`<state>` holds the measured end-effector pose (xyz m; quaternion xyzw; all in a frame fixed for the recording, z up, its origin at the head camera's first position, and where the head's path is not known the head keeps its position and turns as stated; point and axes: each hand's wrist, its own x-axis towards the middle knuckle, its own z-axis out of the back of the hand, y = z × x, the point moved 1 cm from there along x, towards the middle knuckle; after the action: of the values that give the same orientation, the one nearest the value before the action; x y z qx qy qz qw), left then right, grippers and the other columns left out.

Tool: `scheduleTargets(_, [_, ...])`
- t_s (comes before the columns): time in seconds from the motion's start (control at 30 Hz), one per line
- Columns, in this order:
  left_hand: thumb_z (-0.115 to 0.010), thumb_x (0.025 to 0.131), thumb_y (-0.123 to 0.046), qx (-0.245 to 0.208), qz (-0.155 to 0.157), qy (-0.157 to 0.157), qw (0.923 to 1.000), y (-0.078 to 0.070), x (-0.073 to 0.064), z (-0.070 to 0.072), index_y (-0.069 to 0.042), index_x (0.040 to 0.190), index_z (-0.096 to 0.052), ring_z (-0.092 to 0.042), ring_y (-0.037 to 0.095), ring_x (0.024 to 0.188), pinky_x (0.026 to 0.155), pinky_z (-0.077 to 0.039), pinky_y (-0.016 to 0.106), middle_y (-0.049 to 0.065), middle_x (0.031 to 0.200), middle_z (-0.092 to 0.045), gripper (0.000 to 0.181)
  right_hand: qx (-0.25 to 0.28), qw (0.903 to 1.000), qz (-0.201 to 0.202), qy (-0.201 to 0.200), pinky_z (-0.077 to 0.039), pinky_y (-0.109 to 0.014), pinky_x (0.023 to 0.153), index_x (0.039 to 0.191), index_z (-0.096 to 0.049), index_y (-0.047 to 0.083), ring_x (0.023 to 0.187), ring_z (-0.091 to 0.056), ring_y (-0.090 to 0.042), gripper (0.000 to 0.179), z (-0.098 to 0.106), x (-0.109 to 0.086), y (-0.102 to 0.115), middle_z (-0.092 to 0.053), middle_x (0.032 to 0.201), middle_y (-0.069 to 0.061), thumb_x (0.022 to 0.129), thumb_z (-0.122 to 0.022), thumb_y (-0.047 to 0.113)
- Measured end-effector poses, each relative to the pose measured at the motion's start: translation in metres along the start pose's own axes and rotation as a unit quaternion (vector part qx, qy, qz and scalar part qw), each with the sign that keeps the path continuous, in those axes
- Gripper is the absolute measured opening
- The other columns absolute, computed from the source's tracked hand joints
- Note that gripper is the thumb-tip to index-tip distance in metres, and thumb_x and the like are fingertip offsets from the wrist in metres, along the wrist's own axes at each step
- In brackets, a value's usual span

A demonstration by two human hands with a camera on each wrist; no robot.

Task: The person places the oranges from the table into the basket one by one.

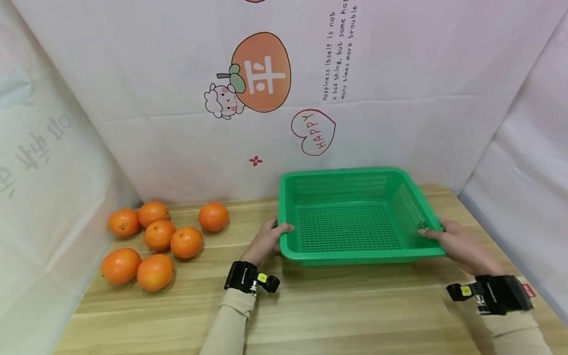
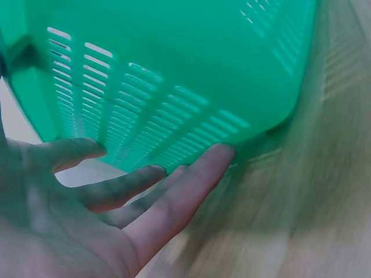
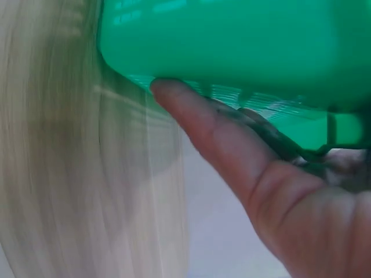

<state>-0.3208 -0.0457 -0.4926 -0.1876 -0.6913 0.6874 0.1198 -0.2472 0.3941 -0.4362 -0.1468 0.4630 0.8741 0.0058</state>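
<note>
A green plastic basket (image 1: 363, 256) with slotted walls and a mesh bottom is held between both hands at the back of the table, with nothing in it. My left hand (image 1: 265, 240) grips its left side, thumb over the rim. In the left wrist view, the fingers (image 2: 179, 202) lie along the outside of the slotted wall. My right hand (image 1: 467, 246) holds the right side near the front corner, its thumb also over the rim. From the right wrist view, a finger (image 3: 214, 130) supports the basket (image 3: 232, 46) from outside, low on the wall.
Several oranges (image 1: 155, 272) lie loose on the left of the wooden table (image 1: 354, 326), with one orange (image 1: 213, 216) a little apart, closer to the basket. A printed white cloth (image 1: 389, 60) hangs behind the table, and more white cloth flanks both sides.
</note>
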Motion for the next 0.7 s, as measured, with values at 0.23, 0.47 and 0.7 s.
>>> scheduleTargets(0.23, [-0.057,0.100,-0.028,-0.015,0.005,-0.007,0.9998,0.001,-0.004,0.014,-0.001,0.159,-0.038,-0.073,0.035,0.115,0.086,-0.065,0.042,0.031,0.142,-0.062,0.067,0.011,0.9998,0.017,0.005,-0.056,-0.026,0.087,0.159,-0.022,-0.013,0.121,-0.062,-0.029,0.071,-0.011,0.004,0.006,-0.051,0.145,-0.033,0.114,-0.044,0.037])
scheduleTargets(0.47, [-0.054,0.103,-0.027,-0.025,0.009,0.007,0.9996,0.002,-0.014,0.029,0.000,0.161,-0.032,-0.070,0.039,0.122,0.089,-0.064,0.043,0.033,0.146,-0.057,0.068,0.025,0.9993,0.026,0.010,-0.055,-0.026,0.089,0.162,-0.020,-0.010,0.129,-0.058,-0.037,0.071,-0.023,0.011,0.014,-0.049,0.149,-0.034,0.113,-0.045,0.036])
scheduleTargets(0.7, [-0.054,0.102,-0.028,-0.017,0.013,-0.015,0.9996,0.004,-0.023,0.047,-0.003,0.159,-0.037,-0.072,0.034,0.117,0.087,-0.065,0.040,0.032,0.145,-0.058,0.065,0.059,0.9973,0.034,0.029,-0.055,-0.027,0.091,0.165,-0.014,-0.006,0.134,-0.055,-0.039,0.071,-0.037,0.021,0.025,-0.044,0.154,-0.034,0.114,-0.044,0.033])
